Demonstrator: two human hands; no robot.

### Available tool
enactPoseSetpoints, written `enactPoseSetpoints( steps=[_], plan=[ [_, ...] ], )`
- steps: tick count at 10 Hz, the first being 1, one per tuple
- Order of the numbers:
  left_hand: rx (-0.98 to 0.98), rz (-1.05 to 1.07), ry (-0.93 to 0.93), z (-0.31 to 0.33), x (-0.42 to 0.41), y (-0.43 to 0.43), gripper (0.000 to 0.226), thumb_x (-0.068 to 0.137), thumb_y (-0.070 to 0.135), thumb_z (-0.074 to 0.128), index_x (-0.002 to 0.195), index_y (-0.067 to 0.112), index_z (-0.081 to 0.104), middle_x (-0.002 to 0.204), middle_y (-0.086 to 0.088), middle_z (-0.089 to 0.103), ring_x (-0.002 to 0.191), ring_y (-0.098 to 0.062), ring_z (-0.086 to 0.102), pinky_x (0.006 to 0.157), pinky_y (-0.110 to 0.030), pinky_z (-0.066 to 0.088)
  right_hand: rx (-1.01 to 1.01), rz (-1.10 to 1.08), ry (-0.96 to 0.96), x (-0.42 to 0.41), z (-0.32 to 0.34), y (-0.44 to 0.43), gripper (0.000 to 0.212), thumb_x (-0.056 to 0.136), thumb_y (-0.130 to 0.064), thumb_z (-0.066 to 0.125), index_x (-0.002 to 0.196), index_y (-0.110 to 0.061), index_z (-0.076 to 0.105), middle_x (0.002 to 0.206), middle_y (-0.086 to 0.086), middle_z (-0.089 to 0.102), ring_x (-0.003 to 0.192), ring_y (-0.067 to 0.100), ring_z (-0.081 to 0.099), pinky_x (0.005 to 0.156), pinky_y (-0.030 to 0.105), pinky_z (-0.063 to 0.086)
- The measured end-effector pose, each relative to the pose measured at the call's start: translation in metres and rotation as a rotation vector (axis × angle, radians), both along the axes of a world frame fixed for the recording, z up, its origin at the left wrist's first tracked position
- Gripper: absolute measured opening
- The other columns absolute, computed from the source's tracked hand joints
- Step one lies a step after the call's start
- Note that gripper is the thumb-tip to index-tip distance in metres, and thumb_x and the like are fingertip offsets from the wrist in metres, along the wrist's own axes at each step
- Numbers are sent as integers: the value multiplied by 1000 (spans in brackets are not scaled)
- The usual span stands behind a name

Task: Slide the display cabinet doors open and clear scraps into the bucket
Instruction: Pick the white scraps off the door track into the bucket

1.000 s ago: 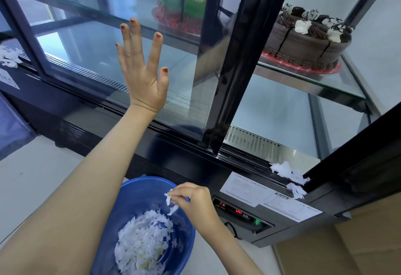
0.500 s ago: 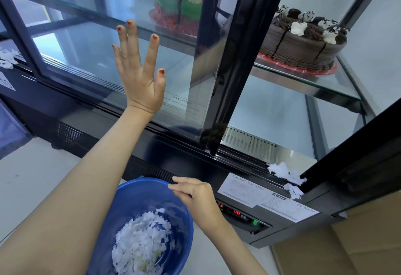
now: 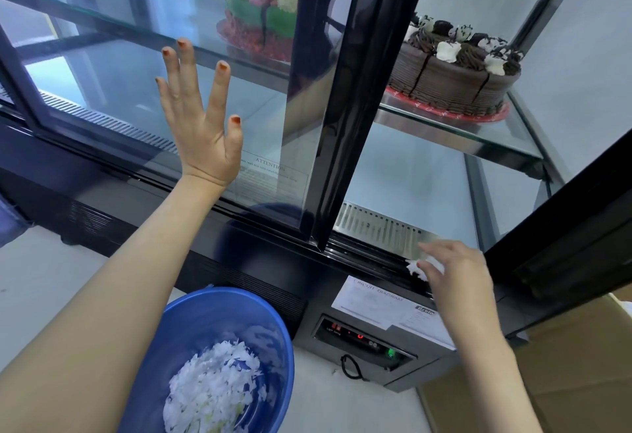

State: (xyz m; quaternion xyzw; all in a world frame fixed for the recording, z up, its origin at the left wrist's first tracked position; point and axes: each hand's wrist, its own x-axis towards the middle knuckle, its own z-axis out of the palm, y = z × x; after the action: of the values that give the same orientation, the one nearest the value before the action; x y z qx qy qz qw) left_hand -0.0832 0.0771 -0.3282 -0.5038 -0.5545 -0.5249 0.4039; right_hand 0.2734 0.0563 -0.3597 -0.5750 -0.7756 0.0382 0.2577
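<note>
Left hand (image 3: 201, 118) is up flat against the glass of the sliding door (image 3: 102, 84), fingers straight and spread, palm on the pane, holding nothing. The door's black frame (image 3: 345, 107) stands left of the opening, so the right part of the display cabinet is open.

Right hand (image 3: 455, 272) is down at the bottom track at the right end of the opening, fingers curled onto the loose scraps (image 3: 414, 266) – white shreds show between thumb and forefinger, pinched. These scraps sit on the track edge just beside the metal vent grille (image 3: 376, 227) and above the circuit diagram label (image 3: 379, 306).

The blue bucket (image 3: 239, 299) stands on the floor (image 3: 51, 278) below the cabinet, under the left forearm, well apart from the right hand. It holds a pile of white shreds (image 3: 212, 395) in its bottom.

Inside the cabinet a chocolate cake (image 3: 451, 73) sits on a red board on the glass shelf (image 3: 461, 131) in the open section. A green and red cake (image 3: 260, 12) sits behind the door glass, same shelf level, to the left.

Control panel (image 3: 362, 335) with red digits and a green light sits below the label. A cardboard box (image 3: 564, 364) is on the floor at lower right – touching the cabinet base or not, cannot tell.
</note>
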Motion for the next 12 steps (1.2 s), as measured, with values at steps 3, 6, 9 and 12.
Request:
enactPoseSetpoints(
  steps=[3,6,9,12],
  plan=[
    [8,0,-5,-1,-1,1,50,97,45,13,146,41,6,142,-34,24,143,-13,-6,115,-48,4,-238,-8,-382,1,-14,16,39,96,-12,53,128,-35,56,140,-6,42,112,12,50,76,21,41],
    [15,6,-10,-2,-1,2,50,97,45,13,146,41,5,143,-34,24,143,-12,-5,115,-48,4,-202,33,-136,10,-41,31,9,82,10,64,84,6,72,88,19,64,72,17,57,68,24,43],
    [10,-1,-14,-1,0,1,50,97,45,12,146,41,5,142,-35,25,143,-12,-6,115,-50,6,103,90,-98,9,-28,24,22,63,21,74,70,0,73,68,10,64,65,32,60,60,32,49],
    [17,3,-15,-1,0,1,50,97,46,12,146,42,5,142,-35,25,143,-11,-6,114,-50,6,157,323,305,-44,-24,-13,24,72,11,72,89,-5,75,89,0,66,83,20,61,86,5,39]
  ],
)
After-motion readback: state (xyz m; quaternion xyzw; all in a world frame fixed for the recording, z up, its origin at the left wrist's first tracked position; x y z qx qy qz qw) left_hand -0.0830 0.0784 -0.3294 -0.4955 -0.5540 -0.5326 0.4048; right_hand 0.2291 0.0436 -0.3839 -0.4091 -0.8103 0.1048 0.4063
